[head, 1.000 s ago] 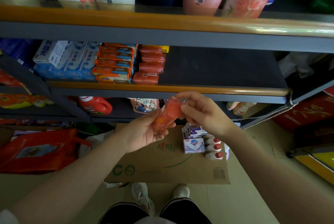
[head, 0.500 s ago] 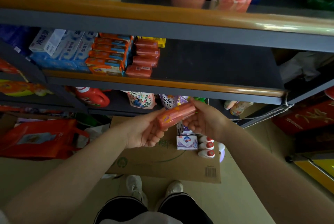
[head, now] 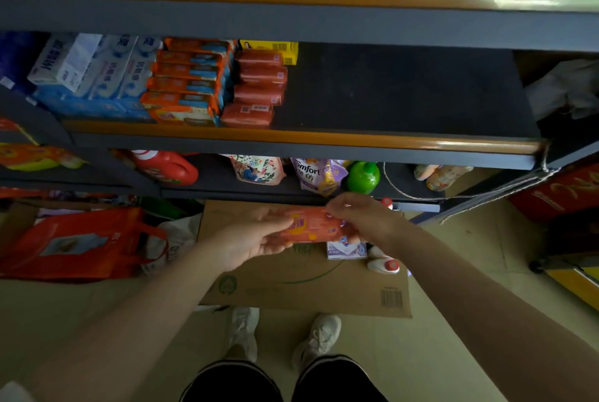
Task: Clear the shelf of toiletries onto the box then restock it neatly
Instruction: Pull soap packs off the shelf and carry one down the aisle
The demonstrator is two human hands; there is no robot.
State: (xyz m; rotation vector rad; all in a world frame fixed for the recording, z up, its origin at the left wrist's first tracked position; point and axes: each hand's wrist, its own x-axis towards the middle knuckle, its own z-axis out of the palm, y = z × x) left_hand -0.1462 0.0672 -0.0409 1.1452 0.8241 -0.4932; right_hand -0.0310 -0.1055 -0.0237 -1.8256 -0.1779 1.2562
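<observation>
Both hands hold one orange-red soap pack (head: 312, 225) flat above the cardboard box (head: 291, 288). My left hand (head: 252, 236) grips its left end and my right hand (head: 363, 220) its right end. On the middle shelf (head: 389, 90) a row of matching red soap packs (head: 256, 90) lies beside orange toothpaste boxes (head: 184, 87) and blue-white toothpaste boxes (head: 97, 68). On the box, partly hidden by my hands, sit purple-white soap boxes (head: 346, 249) and small white bottles with red caps (head: 384, 265).
The shelf's right part is bare black board. A yellow box (head: 278, 48) lies at the back. Below stand a red detergent jug (head: 165, 168), refill pouches (head: 259, 171) and a green bottle (head: 363, 176). A red bag (head: 74, 243) lies on the floor to the left. My shoes (head: 282, 333) stand before the box.
The soap pack has turned from tilted on end to lying flat between both hands. The hands have come down from the shelf edge to over the box, and the view has tilted down.
</observation>
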